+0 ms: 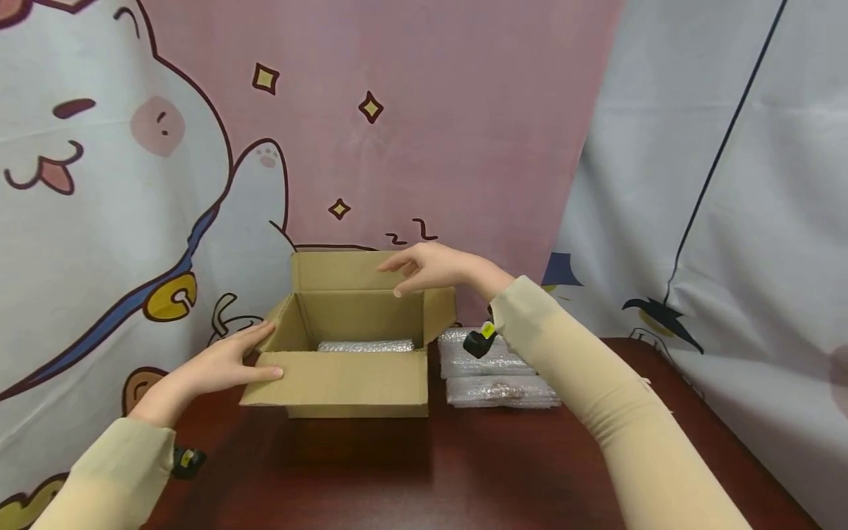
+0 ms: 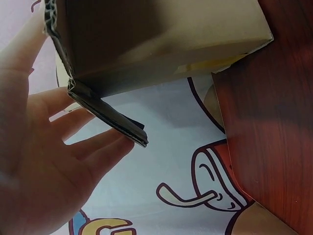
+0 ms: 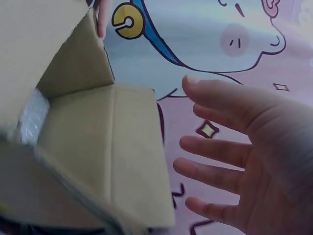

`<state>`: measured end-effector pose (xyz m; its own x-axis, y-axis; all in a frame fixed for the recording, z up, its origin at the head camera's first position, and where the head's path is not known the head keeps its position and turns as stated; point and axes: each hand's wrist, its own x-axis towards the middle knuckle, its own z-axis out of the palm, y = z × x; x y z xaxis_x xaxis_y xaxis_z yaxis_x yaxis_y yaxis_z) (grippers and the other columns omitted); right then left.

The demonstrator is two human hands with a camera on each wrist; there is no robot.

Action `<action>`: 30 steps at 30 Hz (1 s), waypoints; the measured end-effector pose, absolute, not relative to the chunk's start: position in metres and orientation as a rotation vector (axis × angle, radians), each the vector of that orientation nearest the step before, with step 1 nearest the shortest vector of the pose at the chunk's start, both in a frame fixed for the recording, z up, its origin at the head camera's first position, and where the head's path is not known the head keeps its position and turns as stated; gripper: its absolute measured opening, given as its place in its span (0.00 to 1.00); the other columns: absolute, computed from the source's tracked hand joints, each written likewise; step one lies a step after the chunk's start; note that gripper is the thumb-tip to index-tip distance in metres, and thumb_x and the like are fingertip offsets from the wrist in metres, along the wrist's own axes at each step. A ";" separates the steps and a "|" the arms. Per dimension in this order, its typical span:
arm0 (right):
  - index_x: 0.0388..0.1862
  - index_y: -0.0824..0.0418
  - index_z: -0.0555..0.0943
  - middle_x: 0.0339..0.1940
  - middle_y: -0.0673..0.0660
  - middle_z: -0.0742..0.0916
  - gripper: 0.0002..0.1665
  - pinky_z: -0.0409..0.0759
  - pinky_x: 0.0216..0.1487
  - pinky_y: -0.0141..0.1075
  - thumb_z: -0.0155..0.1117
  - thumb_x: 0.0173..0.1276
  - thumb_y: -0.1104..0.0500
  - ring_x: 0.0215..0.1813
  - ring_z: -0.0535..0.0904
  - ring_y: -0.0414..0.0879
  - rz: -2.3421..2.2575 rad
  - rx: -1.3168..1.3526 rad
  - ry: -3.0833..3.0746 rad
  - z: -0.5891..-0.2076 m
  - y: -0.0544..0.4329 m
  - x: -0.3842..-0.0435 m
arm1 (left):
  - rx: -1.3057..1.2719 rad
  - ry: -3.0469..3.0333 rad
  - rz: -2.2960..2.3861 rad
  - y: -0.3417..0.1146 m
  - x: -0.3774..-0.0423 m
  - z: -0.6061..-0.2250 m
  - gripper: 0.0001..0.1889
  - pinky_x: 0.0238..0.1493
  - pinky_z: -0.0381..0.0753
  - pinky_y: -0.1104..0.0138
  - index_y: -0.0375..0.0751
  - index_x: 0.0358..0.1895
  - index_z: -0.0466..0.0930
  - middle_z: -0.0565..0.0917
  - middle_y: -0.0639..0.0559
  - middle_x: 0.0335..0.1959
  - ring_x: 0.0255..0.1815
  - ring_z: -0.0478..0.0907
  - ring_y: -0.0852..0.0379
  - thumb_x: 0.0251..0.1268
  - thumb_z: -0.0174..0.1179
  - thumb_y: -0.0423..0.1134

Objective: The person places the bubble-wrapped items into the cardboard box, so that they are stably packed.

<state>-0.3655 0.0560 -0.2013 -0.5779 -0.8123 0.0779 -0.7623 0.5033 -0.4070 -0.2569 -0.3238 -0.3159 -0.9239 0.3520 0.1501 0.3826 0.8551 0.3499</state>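
Carton (image 1: 361, 316), seemingly part-filled with bubble wrap (image 1: 366, 346), flaps (image 1: 347, 379) unclosed, bundles (image 1: 500, 391) outside; left hand (image 1: 225, 362) spread against flaps, right hand (image 1: 433, 266) empty, relaxed.

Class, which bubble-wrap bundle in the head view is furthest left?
The bundle inside the cardboard box; the other bundles lie outside it, to its right.

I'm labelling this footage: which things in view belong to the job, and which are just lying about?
Part of the job, apparently:
open brown cardboard box
left hand, touching it
right hand, holding nothing
clear bubble-wrap bundle inside the box
clear bubble-wrap bundles beside it, probably

Just surroundings:
dark red wooden table
pink-and-white cloth backdrop with cartoon print
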 end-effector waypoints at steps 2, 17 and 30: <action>0.67 0.51 0.75 0.65 0.49 0.78 0.31 0.73 0.59 0.40 0.68 0.65 0.53 0.61 0.76 0.48 -0.585 -1.390 2.642 -0.197 0.069 -0.359 | -0.586 -2.948 -0.584 -0.324 -0.256 -0.315 0.50 0.62 0.58 0.35 0.29 0.74 0.55 0.56 0.26 0.72 0.70 0.53 0.27 0.58 0.66 0.59; 0.71 0.53 0.71 0.64 0.53 0.79 0.36 0.73 0.60 0.50 0.70 0.64 0.55 0.62 0.75 0.48 -0.727 -1.337 2.710 -0.245 0.168 -0.329 | -0.602 -2.944 -0.623 -0.324 -0.255 -0.315 0.50 0.61 0.58 0.34 0.29 0.74 0.54 0.56 0.27 0.72 0.70 0.53 0.27 0.58 0.66 0.58; 0.67 0.50 0.75 0.61 0.49 0.81 0.37 0.71 0.60 0.55 0.75 0.58 0.51 0.62 0.75 0.50 -0.815 -1.319 2.635 -0.326 0.202 -0.330 | -0.632 -2.935 -0.682 -0.324 -0.255 -0.316 0.50 0.61 0.57 0.35 0.28 0.74 0.53 0.56 0.27 0.72 0.71 0.51 0.27 0.58 0.67 0.55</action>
